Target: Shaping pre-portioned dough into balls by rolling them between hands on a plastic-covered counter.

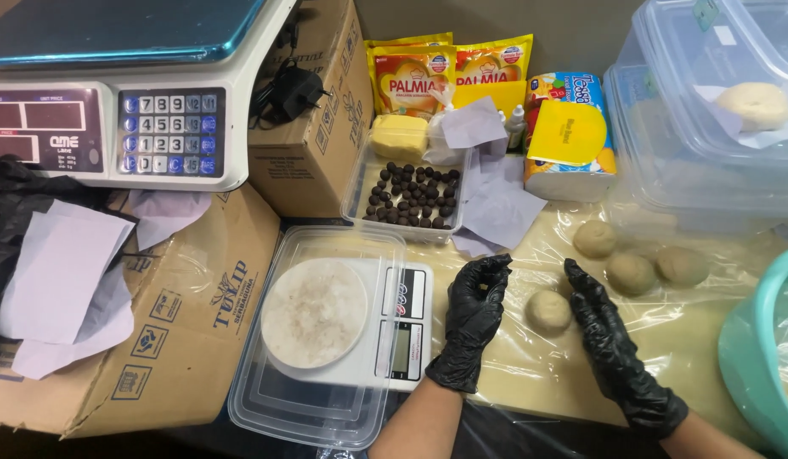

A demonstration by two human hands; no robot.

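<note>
On the plastic-covered table (530, 365) in front of me, a pale dough ball (548, 310) sits between my gloved hands. My left hand (474, 319) stands beside it with fingers (487, 270) curled loosely, holding nothing and not quite touching the dough. My right hand (610, 344) lies on the other side, fingers (581, 280) stretched nearly straight, their tips close against the ball's edge. Three more dough balls (632, 272) rest just beyond, and a small white kitchen scale (402, 327) stands left of my left hand.
</note>
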